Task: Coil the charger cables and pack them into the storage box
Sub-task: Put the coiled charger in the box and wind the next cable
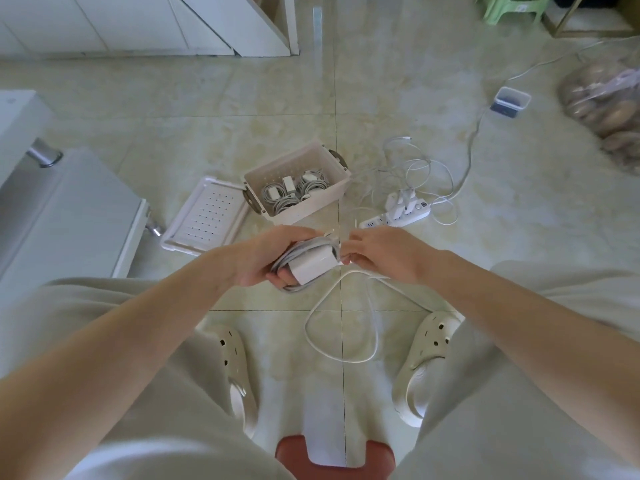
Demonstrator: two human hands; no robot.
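A smooth white boxy charger point(313, 266), wound with cable point(294, 254), is clasped in the left grip point(266, 258); the cable is pinched by the right grip point(384, 254), slack looping below.

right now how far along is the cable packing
Done: several coiled chargers lie in the storage box, its lid off beside it. In hand: the left hand grips a charger with cable wound round it, while the right hand pinches the cable's loose tail, which loops down to the floor. Left: the tangled cables by the power strip, with chargers plugged into it.
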